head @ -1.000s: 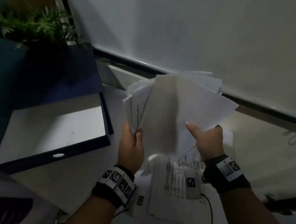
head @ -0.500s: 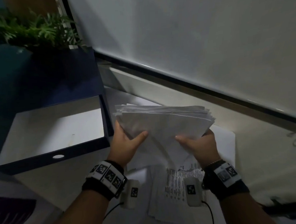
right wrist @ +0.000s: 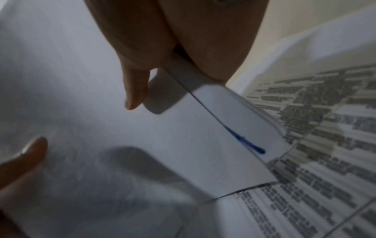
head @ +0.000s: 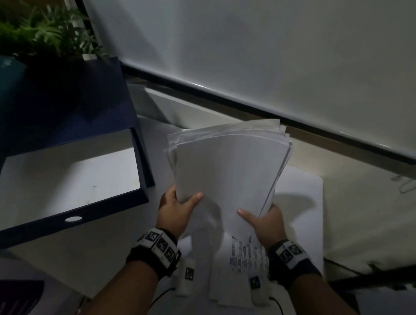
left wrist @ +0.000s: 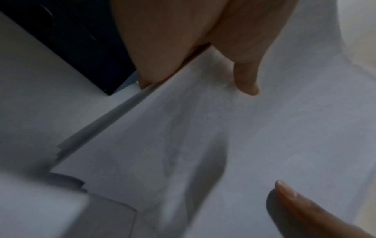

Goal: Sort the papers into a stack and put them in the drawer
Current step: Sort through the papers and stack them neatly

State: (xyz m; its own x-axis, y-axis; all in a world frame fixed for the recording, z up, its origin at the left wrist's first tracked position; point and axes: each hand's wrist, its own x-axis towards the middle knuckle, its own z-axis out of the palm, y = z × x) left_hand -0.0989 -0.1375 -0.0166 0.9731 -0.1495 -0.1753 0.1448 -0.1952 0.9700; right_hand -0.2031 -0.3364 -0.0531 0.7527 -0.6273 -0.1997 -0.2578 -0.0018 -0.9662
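Note:
A thick stack of white papers [head: 229, 170] stands tilted above the table, held by both hands at its lower corners. My left hand [head: 178, 207] grips the lower left corner, thumb on the front sheet. My right hand [head: 264, 218] grips the lower right corner, thumb across the front. The left wrist view shows the stack [left wrist: 203, 136] with my left thumb on it. In the right wrist view the stack [right wrist: 101, 128] is pinched at its edge. The open dark-blue drawer [head: 69, 212], white inside, lies to the left of the stack.
More printed sheets [head: 247, 254] lie on the white table [head: 91, 257] under my wrists. A potted plant [head: 36, 34] stands behind the drawer unit at the far left. A white wall with a dark rail [head: 247, 106] runs behind the stack.
The fanned, upright papers were tipped flat and squared together, then raised again into a neater, tilted stack. Both hands kept their hold on the lower corners.

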